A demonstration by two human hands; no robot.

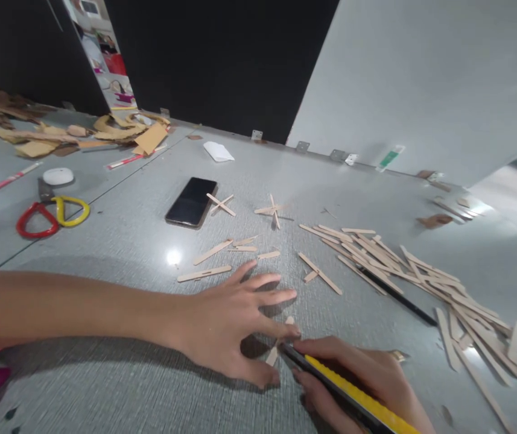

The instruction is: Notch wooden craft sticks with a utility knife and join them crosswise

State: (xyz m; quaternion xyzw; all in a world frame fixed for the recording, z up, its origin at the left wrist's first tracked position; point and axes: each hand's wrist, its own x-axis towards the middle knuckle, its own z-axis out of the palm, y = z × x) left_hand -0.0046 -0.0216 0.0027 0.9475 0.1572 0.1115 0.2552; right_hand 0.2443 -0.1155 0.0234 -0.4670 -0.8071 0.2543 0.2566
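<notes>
Below and right of the phone (190, 202), the wide-spread left hand (222, 322) steadies a stick (273, 355); the right hand (382, 374) curls around a knife (353, 391). Light strokes, angled clear of the left hand, should work best.

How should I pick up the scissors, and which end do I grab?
Probably best to take the scissors by the red loop and yellow loop, coming from the near side: both loops lie toward you, and the dark blade part points away.
</notes>
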